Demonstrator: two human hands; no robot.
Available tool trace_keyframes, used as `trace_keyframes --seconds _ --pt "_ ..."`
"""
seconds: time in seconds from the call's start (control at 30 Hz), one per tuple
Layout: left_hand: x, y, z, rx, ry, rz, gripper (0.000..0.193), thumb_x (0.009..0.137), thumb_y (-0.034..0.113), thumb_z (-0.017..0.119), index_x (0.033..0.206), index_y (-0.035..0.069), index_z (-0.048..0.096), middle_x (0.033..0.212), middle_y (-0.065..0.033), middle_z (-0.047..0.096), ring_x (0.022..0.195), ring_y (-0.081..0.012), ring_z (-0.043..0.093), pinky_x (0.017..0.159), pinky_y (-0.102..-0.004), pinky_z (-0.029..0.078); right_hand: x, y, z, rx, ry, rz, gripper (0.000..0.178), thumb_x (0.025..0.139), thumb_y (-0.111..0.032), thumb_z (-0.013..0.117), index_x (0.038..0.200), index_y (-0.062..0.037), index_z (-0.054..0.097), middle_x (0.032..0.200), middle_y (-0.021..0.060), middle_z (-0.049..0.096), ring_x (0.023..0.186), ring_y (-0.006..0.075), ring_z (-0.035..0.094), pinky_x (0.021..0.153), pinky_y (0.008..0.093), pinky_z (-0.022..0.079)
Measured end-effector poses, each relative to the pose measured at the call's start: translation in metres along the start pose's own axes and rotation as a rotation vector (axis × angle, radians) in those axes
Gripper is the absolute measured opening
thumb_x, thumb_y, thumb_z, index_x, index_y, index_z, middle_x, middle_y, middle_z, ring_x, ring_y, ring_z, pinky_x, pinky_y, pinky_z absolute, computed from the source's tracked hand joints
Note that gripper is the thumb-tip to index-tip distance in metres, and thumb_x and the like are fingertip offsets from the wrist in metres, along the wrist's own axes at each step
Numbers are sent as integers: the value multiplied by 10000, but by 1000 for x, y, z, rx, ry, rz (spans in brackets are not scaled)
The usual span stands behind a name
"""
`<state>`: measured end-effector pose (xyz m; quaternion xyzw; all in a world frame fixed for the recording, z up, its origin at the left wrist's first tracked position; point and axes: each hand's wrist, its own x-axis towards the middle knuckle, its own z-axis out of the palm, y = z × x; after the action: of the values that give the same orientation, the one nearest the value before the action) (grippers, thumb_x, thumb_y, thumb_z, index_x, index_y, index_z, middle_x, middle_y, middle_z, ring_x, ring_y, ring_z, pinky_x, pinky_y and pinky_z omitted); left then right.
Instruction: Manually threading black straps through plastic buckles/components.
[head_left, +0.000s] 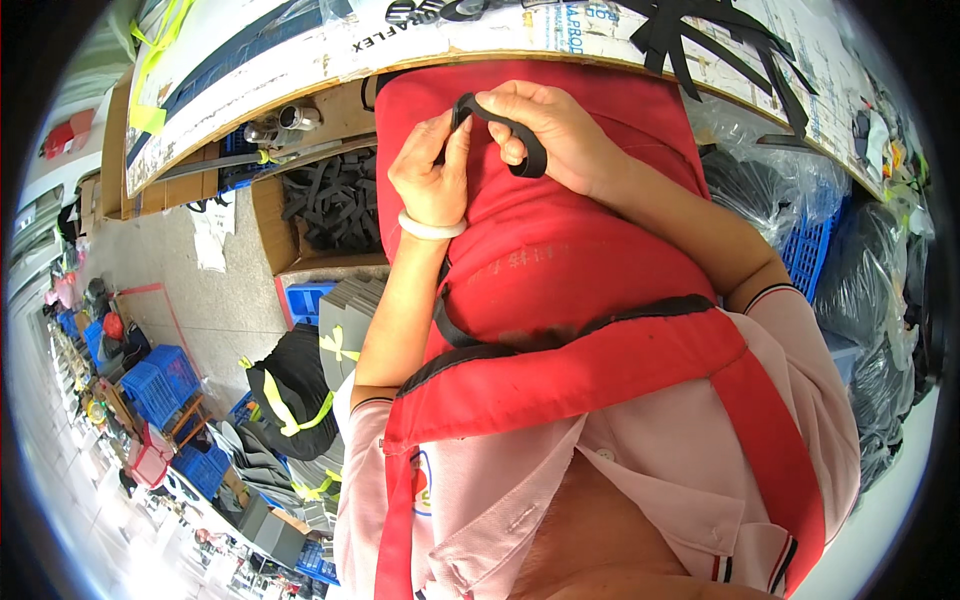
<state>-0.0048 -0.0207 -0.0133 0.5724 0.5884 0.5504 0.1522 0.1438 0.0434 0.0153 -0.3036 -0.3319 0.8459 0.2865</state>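
Observation:
A short black strap (527,150) is stretched between my two hands, above the red apron (570,230) on my lap. My left hand (432,170), with a white bangle at its wrist, pinches one end of the strap. Fingers of my right hand (560,130) close on it a little further along, and its free end curls down below them. Just beyond my hands runs the worn edge of a white table (590,62). More black straps (715,40) lie bunched on that table and hang over its edge at the right.
Left of my lap stands a cardboard box (268,215) full of black strap pieces (335,200). A blue crate (808,245) and plastic-wrapped bundles (865,320) crowd the right side. Stacked grey pieces and a black bundle with a yellow tie (290,400) sit on the left.

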Motion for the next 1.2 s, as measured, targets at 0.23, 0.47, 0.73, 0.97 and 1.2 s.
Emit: trace_keyframes --seconds 0.23,0.47,0.73,0.97,1.2 --pt "0 1 -2 37 -23 66 188 803 -53 672 988 -21 681 843 -142 682 732 -200 658 657 -279 513 -1 1 -1 -133 16 -19 161 946 -187 574 899 -35 595 710 10 550 538 62 491 490 196 406" --pt "-1 -1 -4 50 -42 93 191 795 -63 668 982 -25 680 856 -153 679 731 -222 659 660 -285 516 2 1 -11 7 -86 111 190 925 -207 603 932 -17 616 721 30 584 569 92 533 509 206 432" --pt "-3 -3 -2 15 -60 63 189 790 -65 651 975 -34 676 862 -162 674 784 -259 666 709 -311 525 1 9 -9 -12 -47 -17 192 972 -188 532 1042 -13 569 770 17 572 615 86 531 570 207 464" --pt "-6 -2 -9 -826 -214 -730 226 908 40 595 1120 -18 647 805 -62 646 570 -88 546 426 -189 386 7 2 -21 -71 -200 122 207 978 -179 524 1089 -16 589 844 28 587 777 105 570 707 225 479" --pt "-1 -8 -8 -919 -115 -1010 193 896 138 647 923 -52 668 701 -110 646 490 -122 543 379 -204 352 5 8 -14 -825 -27 -630 189 938 -165 586 1010 -5 655 845 21 612 803 92 578 736 221 466"
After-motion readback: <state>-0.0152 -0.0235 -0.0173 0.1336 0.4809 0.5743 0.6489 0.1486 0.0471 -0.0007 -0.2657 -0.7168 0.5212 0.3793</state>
